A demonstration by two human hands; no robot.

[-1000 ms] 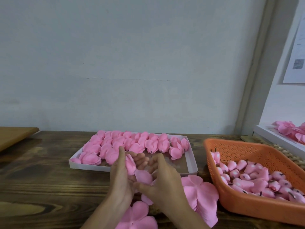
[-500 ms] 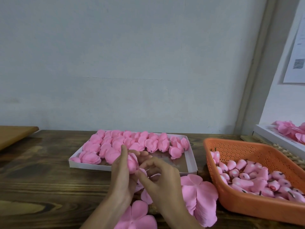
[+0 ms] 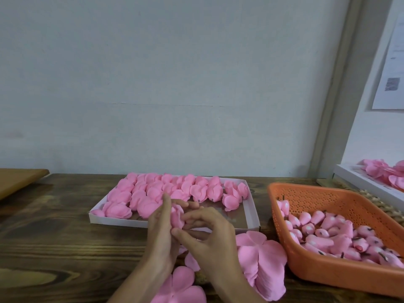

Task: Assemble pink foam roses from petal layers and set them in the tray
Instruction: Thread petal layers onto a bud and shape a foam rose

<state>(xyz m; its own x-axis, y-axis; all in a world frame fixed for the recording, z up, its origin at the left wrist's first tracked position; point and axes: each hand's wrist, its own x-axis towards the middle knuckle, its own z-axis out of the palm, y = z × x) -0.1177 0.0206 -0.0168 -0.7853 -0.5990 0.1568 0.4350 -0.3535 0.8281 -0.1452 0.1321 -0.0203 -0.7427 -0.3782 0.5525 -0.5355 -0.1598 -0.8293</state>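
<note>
Above the desk [image 3: 54, 237], just in front of the white tray [image 3: 251, 213], the left hand [image 3: 160, 232] is cupping a pink rose [image 3: 176, 216], its grip curling behind it. The right hand [image 3: 209, 239] is pinching the rose's petals with bent fingertips.

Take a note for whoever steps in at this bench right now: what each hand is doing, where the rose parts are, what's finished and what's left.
Left hand: holds the half-built rose just in front of the white tray.
Right hand: pinches that rose's petals.
Parts: petal stack on the table right of the hands; loose petal layer at the near edge; buds in the orange basket.
Done: finished roses fill the tray's far and left parts.
Left: finish this rose, probably set it in the tray's bare near-right area, then go on.
</note>
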